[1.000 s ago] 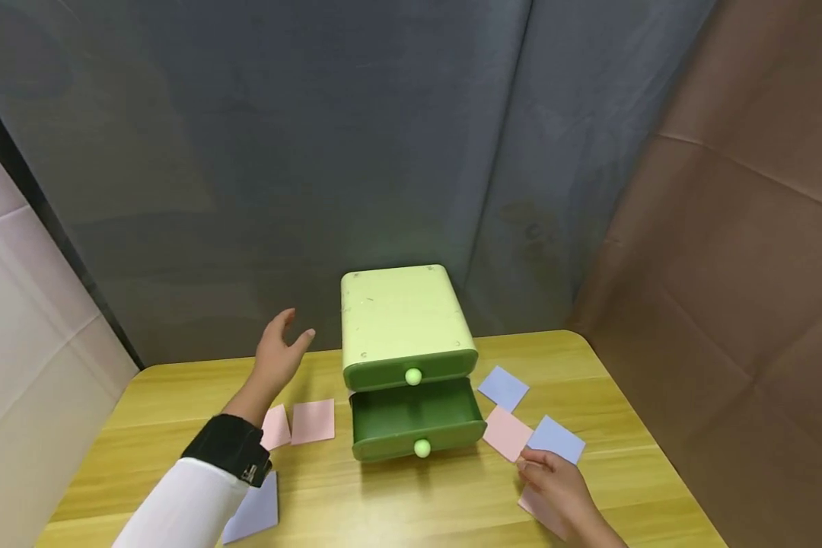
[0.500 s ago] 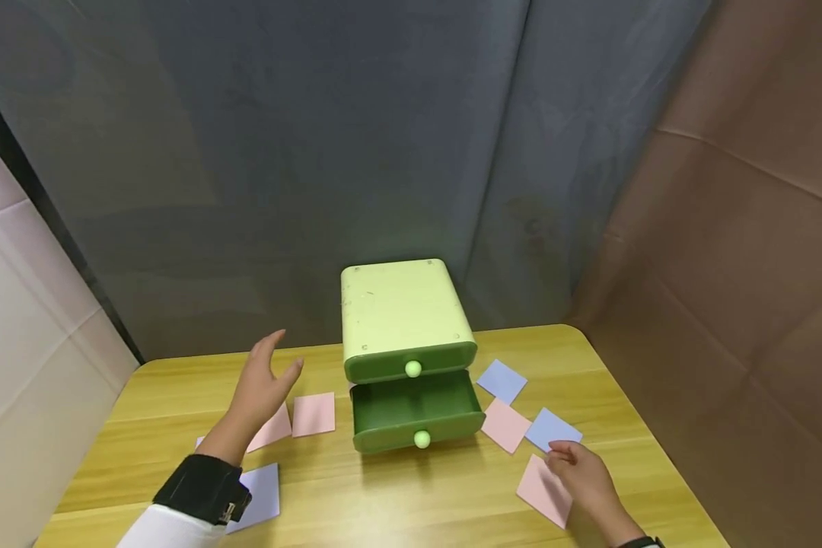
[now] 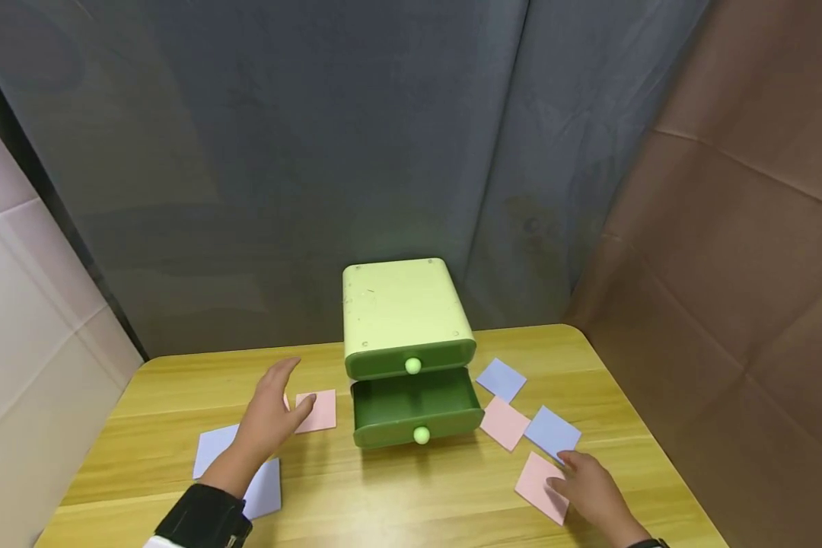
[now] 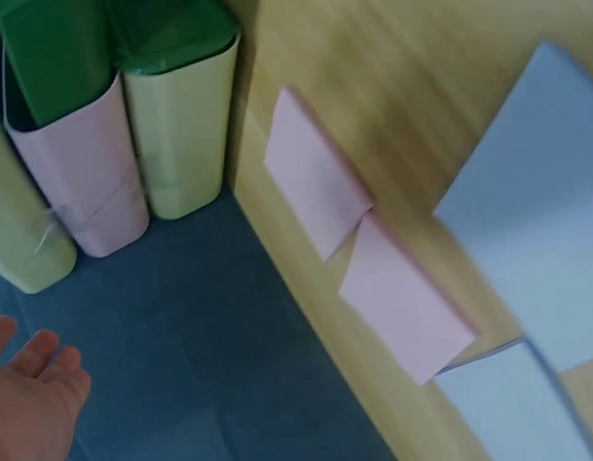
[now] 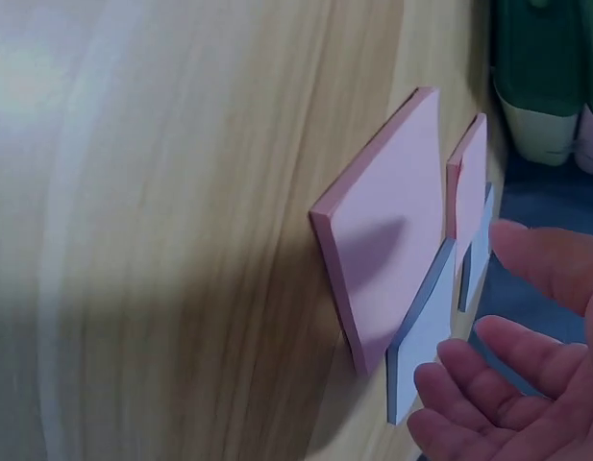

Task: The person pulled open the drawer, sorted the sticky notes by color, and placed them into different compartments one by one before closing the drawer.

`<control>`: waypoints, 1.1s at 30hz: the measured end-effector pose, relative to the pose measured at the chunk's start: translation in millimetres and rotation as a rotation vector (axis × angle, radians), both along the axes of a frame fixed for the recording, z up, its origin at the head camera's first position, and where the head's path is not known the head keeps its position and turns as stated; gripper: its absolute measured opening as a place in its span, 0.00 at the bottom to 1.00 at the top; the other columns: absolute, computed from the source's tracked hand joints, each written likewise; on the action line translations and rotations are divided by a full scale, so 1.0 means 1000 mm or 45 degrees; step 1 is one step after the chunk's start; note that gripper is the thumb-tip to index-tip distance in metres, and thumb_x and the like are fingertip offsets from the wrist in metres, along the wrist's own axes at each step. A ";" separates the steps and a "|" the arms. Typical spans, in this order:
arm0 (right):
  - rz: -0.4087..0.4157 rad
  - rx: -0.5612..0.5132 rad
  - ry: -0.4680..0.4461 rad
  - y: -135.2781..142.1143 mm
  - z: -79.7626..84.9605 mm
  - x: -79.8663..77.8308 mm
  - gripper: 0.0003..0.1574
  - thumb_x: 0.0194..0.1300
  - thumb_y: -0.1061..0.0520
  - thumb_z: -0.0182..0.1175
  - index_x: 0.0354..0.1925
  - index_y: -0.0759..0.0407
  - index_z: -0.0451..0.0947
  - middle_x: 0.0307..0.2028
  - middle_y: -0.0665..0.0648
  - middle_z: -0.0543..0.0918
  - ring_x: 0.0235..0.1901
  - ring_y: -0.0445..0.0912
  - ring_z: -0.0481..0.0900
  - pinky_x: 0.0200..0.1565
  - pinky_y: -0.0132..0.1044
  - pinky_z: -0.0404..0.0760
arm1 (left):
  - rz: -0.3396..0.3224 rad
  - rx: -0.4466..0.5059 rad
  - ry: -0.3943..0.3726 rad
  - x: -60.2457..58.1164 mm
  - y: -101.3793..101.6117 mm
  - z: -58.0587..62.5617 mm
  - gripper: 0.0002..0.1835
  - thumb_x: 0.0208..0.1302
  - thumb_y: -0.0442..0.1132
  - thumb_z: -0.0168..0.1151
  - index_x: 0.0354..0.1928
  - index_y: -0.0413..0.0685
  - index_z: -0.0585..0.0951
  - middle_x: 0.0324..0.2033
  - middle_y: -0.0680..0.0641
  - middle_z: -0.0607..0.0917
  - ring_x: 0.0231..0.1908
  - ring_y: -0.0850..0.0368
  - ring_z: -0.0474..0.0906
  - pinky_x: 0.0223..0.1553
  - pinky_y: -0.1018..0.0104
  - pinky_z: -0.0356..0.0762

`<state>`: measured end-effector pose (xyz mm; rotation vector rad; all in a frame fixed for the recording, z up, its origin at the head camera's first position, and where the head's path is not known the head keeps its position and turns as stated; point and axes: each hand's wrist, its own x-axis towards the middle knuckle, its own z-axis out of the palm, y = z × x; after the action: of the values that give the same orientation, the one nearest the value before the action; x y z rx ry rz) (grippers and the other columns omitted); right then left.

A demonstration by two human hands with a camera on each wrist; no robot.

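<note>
My left hand (image 3: 269,415) hovers with fingers spread over the pink sticky-note pad (image 3: 317,411) left of the drawer box. In the left wrist view, two pink pads (image 4: 407,298) lie side by side near blue pads (image 4: 541,211); part of the hand (image 4: 32,399) shows at lower left. My right hand (image 3: 594,491) is above the right-hand pads, its relaxed fingers overlapping the near pink pad (image 3: 540,487) and the blue pad (image 3: 552,431). From the right wrist, that hand (image 5: 517,365) has nothing between thumb and fingers, and a shadow falls across the large pink pad (image 5: 382,230).
A light green box (image 3: 404,304) stands at the table's back middle, its lower drawer (image 3: 418,428) pulled out and its upper drawer (image 3: 383,364) closed. Another pink pad (image 3: 504,423) and blue pad (image 3: 501,379) lie to its right. Grey cloth (image 3: 281,152) hangs behind the table.
My left hand has come down and nearer over the left pads. The right hand has drawn back to the right, uncovering more of the near pink pad. The pads and drawers look unmoved.
</note>
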<state>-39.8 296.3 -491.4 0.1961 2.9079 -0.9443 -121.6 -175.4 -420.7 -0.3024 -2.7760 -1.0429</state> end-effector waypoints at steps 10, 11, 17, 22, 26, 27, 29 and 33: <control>0.096 0.156 -0.019 -0.004 -0.003 0.001 0.46 0.47 0.50 0.75 0.54 0.81 0.71 0.50 0.78 0.76 0.52 0.71 0.72 0.54 0.62 0.73 | -0.021 -0.045 -0.018 0.015 0.007 -0.023 0.38 0.58 0.39 0.68 0.68 0.36 0.64 0.65 0.33 0.66 0.65 0.33 0.61 0.60 0.39 0.67; 0.102 0.166 -0.014 -0.005 -0.003 0.001 0.46 0.47 0.50 0.75 0.54 0.81 0.71 0.50 0.77 0.77 0.52 0.71 0.73 0.54 0.62 0.73 | -0.021 -0.047 -0.024 0.016 0.007 -0.025 0.38 0.57 0.38 0.69 0.68 0.36 0.64 0.65 0.33 0.66 0.65 0.34 0.61 0.60 0.39 0.67; 0.098 0.185 -0.009 -0.011 -0.005 -0.002 0.48 0.44 0.49 0.77 0.53 0.81 0.72 0.49 0.77 0.77 0.51 0.71 0.74 0.54 0.62 0.73 | -0.014 -0.047 -0.050 0.019 0.009 -0.033 0.38 0.58 0.38 0.68 0.69 0.38 0.64 0.65 0.35 0.66 0.66 0.36 0.61 0.61 0.41 0.67; 0.096 0.234 -0.047 -0.014 -0.010 -0.004 0.49 0.43 0.49 0.77 0.53 0.81 0.72 0.49 0.77 0.78 0.51 0.70 0.74 0.54 0.61 0.73 | -0.028 -0.063 -0.020 0.022 0.011 -0.038 0.38 0.56 0.39 0.69 0.68 0.38 0.65 0.64 0.36 0.68 0.65 0.36 0.62 0.60 0.41 0.68; 0.101 0.275 -0.020 -0.014 -0.011 -0.004 0.46 0.42 0.50 0.78 0.51 0.80 0.74 0.44 0.73 0.80 0.47 0.67 0.77 0.51 0.59 0.75 | -0.048 -0.094 -0.011 0.023 0.013 -0.041 0.38 0.57 0.40 0.69 0.68 0.39 0.65 0.64 0.36 0.68 0.65 0.36 0.62 0.59 0.42 0.70; 0.101 0.282 -0.012 -0.014 -0.011 -0.004 0.45 0.42 0.51 0.78 0.50 0.80 0.74 0.43 0.73 0.80 0.46 0.66 0.77 0.51 0.59 0.76 | -0.053 -0.106 -0.011 0.023 0.014 -0.042 0.38 0.57 0.40 0.69 0.68 0.39 0.65 0.65 0.36 0.68 0.65 0.36 0.62 0.59 0.42 0.70; 0.103 0.284 0.004 -0.013 -0.012 -0.005 0.43 0.41 0.52 0.78 0.49 0.80 0.75 0.41 0.71 0.80 0.43 0.65 0.78 0.49 0.58 0.77 | -0.066 -0.132 -0.011 0.024 0.014 -0.043 0.39 0.57 0.40 0.69 0.69 0.40 0.65 0.65 0.36 0.67 0.65 0.36 0.62 0.59 0.42 0.70; 0.111 0.287 0.015 -0.010 -0.014 -0.007 0.41 0.40 0.54 0.79 0.46 0.79 0.76 0.37 0.69 0.80 0.40 0.61 0.79 0.46 0.56 0.78 | -0.084 -0.157 -0.007 0.025 0.014 -0.046 0.39 0.56 0.40 0.70 0.69 0.40 0.65 0.64 0.36 0.68 0.65 0.37 0.62 0.60 0.43 0.69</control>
<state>-46.8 286.5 -505.1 0.0766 3.0015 -0.6061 -96.9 -161.3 -466.5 -0.4102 -2.8590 -0.8891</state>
